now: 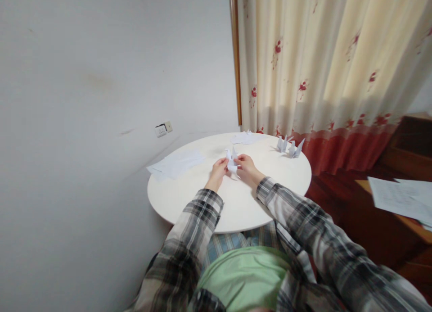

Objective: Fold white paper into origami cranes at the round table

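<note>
My left hand [220, 169] pinches one side of a small folded paper figure [231, 160], and my right hand [248, 167] grips its other side, thumb and fingertips together on each. The figure sits between my two hands, over the middle of the round white bench [189, 204], with its pointed tips upward; I cannot tell whether its underside touches the top. Holding it from opposite sides probably steadies thin paper that would buckle if pressed from one side alone, and a light pinch likely spares the creases. At the left edge of the bench lie loose white sheets [177, 162], spread flat and overlapping, perhaps there so the middle is left for my hands. Near the far edge is another paper pile [243, 138] (too blurred for me to make out its details). Toward the right edge stand folded paper birds [295, 150], grouped well apart from the sheets, which I take as a way to stop their upright points from being knocked by my sleeves.
</note>
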### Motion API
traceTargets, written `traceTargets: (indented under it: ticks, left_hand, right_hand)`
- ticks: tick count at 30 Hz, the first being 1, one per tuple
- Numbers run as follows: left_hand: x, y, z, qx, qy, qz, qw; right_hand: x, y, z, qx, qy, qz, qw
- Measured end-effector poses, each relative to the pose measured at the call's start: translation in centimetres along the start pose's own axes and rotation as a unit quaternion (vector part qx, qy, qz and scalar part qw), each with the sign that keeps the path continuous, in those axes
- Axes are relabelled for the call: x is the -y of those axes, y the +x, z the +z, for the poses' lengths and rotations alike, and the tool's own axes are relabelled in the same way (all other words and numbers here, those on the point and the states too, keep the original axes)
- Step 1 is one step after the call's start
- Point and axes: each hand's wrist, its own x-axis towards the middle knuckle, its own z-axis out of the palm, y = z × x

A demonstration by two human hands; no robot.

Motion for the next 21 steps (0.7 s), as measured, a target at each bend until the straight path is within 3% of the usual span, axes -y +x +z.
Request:
traceTargets:
  ticks: [21]
  left_hand:
    - [0.28, 0.27, -0.31, -0.013, 0.023, -0.038, 0.999]
  right_hand:
    - [-0.5, 0.66, -0.46, -0.026, -0.103, -0.034, 0.994]
